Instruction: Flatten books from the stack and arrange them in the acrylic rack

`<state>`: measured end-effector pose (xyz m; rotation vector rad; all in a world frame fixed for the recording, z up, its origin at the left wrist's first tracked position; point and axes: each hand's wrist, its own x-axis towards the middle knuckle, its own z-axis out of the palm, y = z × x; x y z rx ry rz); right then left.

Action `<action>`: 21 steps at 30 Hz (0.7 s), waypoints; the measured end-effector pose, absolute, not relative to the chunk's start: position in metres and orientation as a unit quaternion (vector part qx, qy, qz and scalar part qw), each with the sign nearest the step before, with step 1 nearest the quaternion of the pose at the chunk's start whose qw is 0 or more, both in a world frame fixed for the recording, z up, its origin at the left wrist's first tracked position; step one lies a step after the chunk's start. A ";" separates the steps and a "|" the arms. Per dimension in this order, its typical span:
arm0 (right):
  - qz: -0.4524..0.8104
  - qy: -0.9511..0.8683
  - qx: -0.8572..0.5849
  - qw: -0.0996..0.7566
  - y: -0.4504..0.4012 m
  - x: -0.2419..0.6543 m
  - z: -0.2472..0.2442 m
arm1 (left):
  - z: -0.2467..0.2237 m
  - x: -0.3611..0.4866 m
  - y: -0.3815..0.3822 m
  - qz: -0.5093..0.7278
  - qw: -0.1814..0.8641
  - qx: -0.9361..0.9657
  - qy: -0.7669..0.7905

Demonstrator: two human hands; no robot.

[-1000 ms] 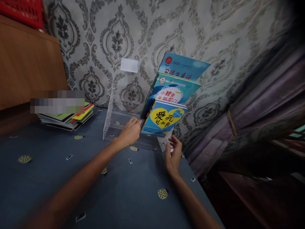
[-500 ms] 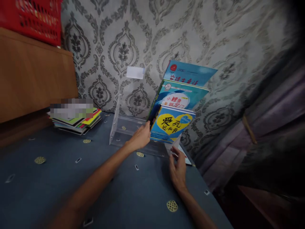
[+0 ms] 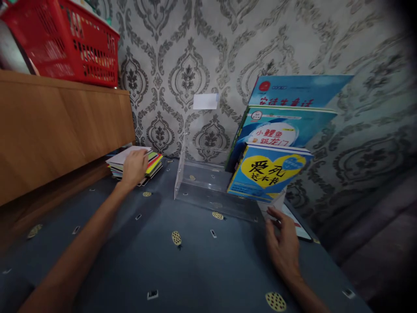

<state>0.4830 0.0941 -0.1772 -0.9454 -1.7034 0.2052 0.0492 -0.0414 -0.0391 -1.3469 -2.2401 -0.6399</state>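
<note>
My left hand (image 3: 134,167) is over the stack of books (image 3: 153,163) at the left, its loosely bent fingers reaching across the top; it looks open, and I cannot tell how firmly it touches. On the right, my right hand (image 3: 282,239) hovers by the front of the clear plastic book rack (image 3: 208,198), open, thumb and fingers apart around nothing. Leaning in the rack's right part are a blue book with a yellow heart (image 3: 267,174), a teal book (image 3: 293,121) behind it, and a taller blue book (image 3: 299,89) at the back.
A red plastic basket (image 3: 74,48) stands on a wooden cabinet (image 3: 68,130) at the left. A flat tablet-like item (image 3: 301,230) lies right of the rack on the blue patterned cloth (image 3: 182,274). Patterned wallpaper (image 3: 189,78) rises behind. A curtain hangs at the right.
My left hand has left the books in the rack and moved left to the stack. The view has turned left. My right hand stays near the rack's front, and the racked books look unmoved.
</note>
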 end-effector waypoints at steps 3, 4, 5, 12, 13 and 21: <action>0.070 -0.727 -0.392 0.559 0.097 0.483 -0.178 | -0.037 0.002 -0.050 -0.152 0.162 -0.450 -0.865; 0.066 -0.729 -0.391 0.559 0.097 0.483 -0.178 | -0.038 -0.009 -0.053 -0.137 0.142 -0.447 -0.872; 0.064 -0.730 -0.391 0.558 0.098 0.484 -0.178 | -0.040 -0.018 -0.056 -0.123 0.122 -0.448 -0.877; 0.068 -0.726 -0.387 0.564 0.100 0.484 -0.180 | -0.058 -0.028 -0.082 -0.064 0.079 -0.483 -0.870; 0.069 -0.727 -0.386 0.563 0.100 0.484 -0.180 | -0.059 -0.027 -0.086 -0.055 0.082 -0.491 -0.865; 0.091 -0.727 -0.398 0.552 0.097 0.484 -0.178 | -0.059 -0.019 -0.100 -0.030 0.130 -0.542 -0.830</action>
